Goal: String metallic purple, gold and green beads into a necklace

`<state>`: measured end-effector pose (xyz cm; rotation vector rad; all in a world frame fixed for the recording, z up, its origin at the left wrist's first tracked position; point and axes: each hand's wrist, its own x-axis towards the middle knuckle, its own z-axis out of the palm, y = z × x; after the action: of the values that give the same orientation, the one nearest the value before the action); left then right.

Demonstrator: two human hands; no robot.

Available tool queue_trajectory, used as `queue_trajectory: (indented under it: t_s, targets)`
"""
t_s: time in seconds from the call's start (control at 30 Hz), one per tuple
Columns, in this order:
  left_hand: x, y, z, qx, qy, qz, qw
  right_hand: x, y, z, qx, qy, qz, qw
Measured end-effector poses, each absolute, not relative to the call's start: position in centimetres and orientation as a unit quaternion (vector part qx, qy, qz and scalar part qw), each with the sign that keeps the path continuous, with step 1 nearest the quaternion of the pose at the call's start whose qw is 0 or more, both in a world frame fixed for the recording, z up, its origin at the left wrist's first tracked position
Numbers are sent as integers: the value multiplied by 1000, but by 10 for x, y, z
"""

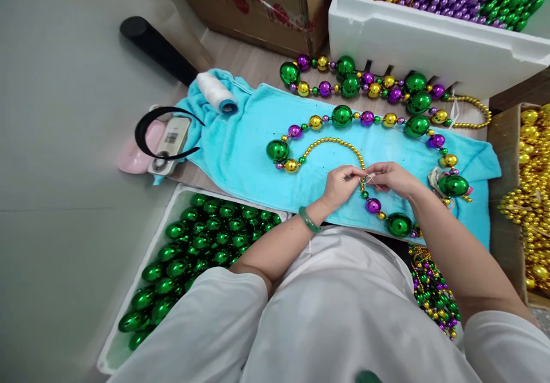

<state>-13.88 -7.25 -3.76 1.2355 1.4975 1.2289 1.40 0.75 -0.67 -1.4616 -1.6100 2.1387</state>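
Note:
My left hand (pixel 340 184) and my right hand (pixel 393 178) meet over a turquoise towel (pixel 240 148), fingertips pinched together on a bead necklace (pixel 344 115) where its small gold bead strand (pixel 330 141) joins the larger beads. A thin white thread shows between my fingers. The necklace loops across the towel with big green, purple and gold beads. A green bangle (pixel 309 220) is on my left wrist.
A white tray of large green beads (pixel 193 251) lies at lower left. A foam box of mixed beads (pixel 429 34) stands at the back, with a second necklace (pixel 365 82) before it. Gold bead strands (pixel 530 200) fill a box at right. A thread spool (pixel 217 92) rests on the towel's corner.

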Motion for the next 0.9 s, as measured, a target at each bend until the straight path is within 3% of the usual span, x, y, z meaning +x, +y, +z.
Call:
queue_trajectory:
  t_s: [0.2, 0.37, 0.67, 0.9]
  targets:
    - [-139, -71, -38, 476, 605, 480, 421, 18, 7, -1, -441, -495, 744, 83]
    - [-140, -69, -35, 452, 611, 465, 454, 16, 3, -3, -459, -512, 712, 141]
    - [-148, -65, -27, 309, 520, 476, 638, 13, 1, -3, -506, -492, 685, 180]
    - [-149, -64, -24, 277, 521, 468, 658, 9, -3, -2, -513, -525, 654, 183]
